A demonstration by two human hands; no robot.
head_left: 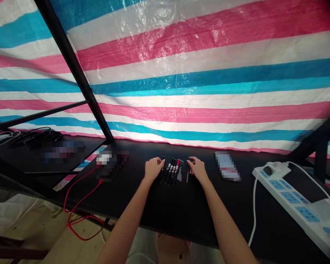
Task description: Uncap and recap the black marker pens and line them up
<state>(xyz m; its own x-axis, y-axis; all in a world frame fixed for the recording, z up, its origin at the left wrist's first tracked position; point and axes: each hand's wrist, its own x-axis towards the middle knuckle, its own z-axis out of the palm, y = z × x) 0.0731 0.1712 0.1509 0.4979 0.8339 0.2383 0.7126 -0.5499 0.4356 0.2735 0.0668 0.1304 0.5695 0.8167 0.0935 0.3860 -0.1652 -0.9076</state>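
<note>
My left hand (153, 168) is closed, with thumb and fingertips pinching a black pen (162, 171) that stands nearly upright in view. My right hand (197, 169) pinches a slim, greyish pen refill (187, 174) between its fingertips. Between the hands lies a row of black pens (169, 172) with white markings, side by side on the black table (178, 209). One pen with a red cap (178, 163) is at the row's right end. Beside it are several thin, clear refills (180, 171) with dark tips, close together.
A phone (227, 167) lies right of my hands, and a white power strip (291, 200) with cables is farther right. Blurred items with a red cable (71, 190) are at left. A black metal frame (77, 73) and striped sheet (209, 110) stand behind.
</note>
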